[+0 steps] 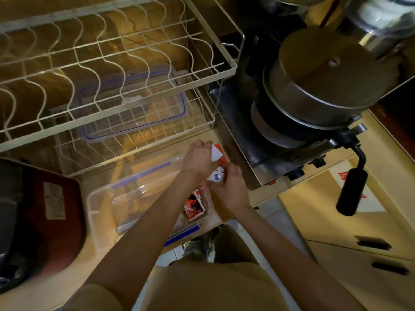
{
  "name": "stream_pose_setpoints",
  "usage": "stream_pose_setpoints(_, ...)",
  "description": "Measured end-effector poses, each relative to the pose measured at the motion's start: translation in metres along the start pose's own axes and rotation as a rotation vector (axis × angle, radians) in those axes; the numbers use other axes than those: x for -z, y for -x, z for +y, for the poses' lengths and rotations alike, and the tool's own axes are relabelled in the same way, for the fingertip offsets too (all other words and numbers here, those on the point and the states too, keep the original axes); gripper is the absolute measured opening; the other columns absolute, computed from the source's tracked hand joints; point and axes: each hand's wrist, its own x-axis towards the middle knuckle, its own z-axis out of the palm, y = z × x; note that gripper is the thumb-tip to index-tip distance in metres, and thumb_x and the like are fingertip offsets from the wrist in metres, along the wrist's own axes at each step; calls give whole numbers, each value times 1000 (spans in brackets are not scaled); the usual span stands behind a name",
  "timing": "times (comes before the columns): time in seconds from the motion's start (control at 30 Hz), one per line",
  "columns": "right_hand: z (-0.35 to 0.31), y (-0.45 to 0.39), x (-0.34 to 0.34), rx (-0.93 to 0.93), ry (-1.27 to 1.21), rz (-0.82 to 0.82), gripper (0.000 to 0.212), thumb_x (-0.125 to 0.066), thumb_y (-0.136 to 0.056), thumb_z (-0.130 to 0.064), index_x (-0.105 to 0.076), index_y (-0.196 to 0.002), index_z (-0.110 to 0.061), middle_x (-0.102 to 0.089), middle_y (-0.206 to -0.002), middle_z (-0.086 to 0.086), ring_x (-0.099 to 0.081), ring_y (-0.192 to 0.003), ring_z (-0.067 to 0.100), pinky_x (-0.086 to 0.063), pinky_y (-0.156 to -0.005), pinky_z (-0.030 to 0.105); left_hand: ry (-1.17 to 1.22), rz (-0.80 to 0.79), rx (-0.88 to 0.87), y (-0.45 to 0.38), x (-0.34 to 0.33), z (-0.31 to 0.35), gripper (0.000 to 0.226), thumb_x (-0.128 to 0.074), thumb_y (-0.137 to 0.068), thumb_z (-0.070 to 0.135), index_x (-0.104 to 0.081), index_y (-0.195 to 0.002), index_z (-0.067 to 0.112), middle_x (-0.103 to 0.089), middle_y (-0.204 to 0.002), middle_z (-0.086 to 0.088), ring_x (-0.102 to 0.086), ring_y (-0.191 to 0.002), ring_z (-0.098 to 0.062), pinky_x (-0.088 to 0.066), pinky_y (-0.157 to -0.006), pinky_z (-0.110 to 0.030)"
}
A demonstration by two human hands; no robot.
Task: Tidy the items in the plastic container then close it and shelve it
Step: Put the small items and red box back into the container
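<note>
A clear plastic container (101,207) with blue clips lies open on the wooden counter below the rack. An orange and white sachet (195,206) lies inside its right end. My left hand (197,160) and my right hand (229,187) meet just above that end, both gripping white and orange sachets (217,153). The clear lid (134,104) with a blue seal rests on the lower wire shelf behind the container.
A two-tier wire dish rack (112,63) fills the upper left. To the right a stove (253,153) carries stacked metal pots (318,81) with a black handle (352,191) jutting out. A dark red appliance (45,221) sits at the left. Drawers (363,243) stand at the lower right.
</note>
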Motion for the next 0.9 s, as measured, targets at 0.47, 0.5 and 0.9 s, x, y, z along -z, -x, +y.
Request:
stream_pose_setpoints(0.47,4,-8,14,81,74,-84,52,-74,-76,-23,-53,-123,-16,-51,-125,8,-58,-109,24,-49,-95,33,108,137,-24,8,20,-9,46,-71,-76,36,-61,-112,9,-64,-111,-14,-61,-101,-31,-47,-78,-36)
stream_pose_setpoints(0.5,3,-9,15,85,79,-90,53,-74,-77,-23,-53,-126,-15,-50,-125,9,-58,-110,24,-48,-96,31,166,158,-10,12,25,-13,46,-72,-74,36,-62,-110,9,-67,-108,-13,-63,-98,-29,-47,-77,-34)
stream_pose_setpoints(0.9,-50,-13,19,496,363,-120,54,-68,-81,-32,-52,-131,-18,-48,-130,3,-45,-119,18,-37,-96,26,242,123,169,78,50,-88,64,-84,-60,28,-64,-118,13,-67,-120,-4,-63,-100,-20,-43,-77,-23)
